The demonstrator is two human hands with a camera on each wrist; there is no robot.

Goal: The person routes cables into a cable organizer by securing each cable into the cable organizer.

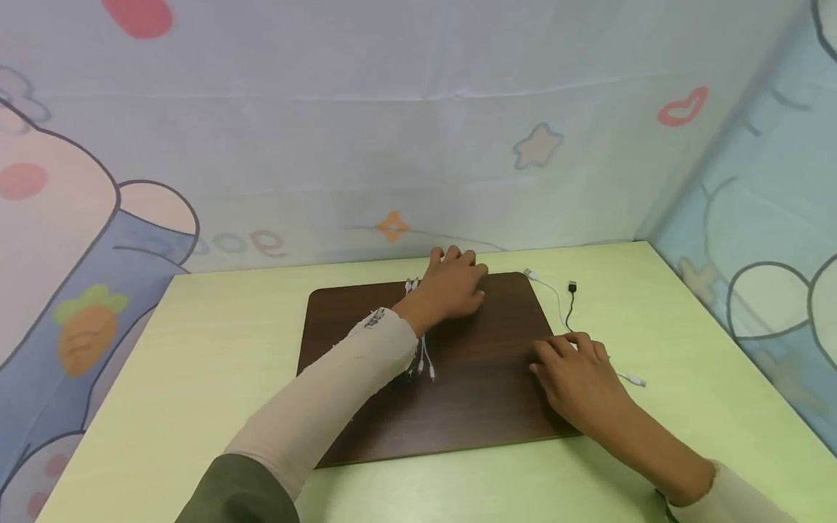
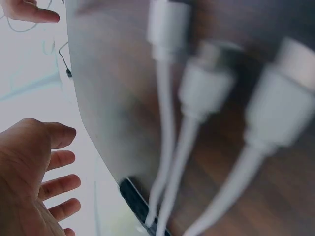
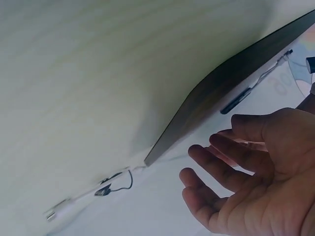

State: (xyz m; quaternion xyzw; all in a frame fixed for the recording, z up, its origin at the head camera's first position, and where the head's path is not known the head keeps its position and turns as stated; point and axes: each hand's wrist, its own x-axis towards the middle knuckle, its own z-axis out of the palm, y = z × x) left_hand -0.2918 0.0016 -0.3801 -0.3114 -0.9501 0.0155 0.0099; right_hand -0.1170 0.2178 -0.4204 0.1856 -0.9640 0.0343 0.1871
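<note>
White charging cables [image 1: 423, 359] lie near the middle of a dark brown board [image 1: 487, 392]. Their white plugs [image 2: 280, 93] loom large and blurred in the left wrist view, with a black strip [image 2: 133, 196] beside the cords. My left hand [image 1: 451, 285] hovers near the board's far edge, just right of the cable ends, its fingers loosely bent around nothing. Over the board's right edge is my right hand [image 1: 578, 374], fingers relaxed and holding nothing. It partly hides a white cable [image 1: 552, 290] and a black cable [image 1: 570, 309] on the table.
A pale yellow-green table [image 1: 216, 378] carries the board. Behind it hangs a printed cloth backdrop [image 1: 327, 145], which also runs along the right side. One white plug [image 1: 633, 379] pokes out to the right of my right hand.
</note>
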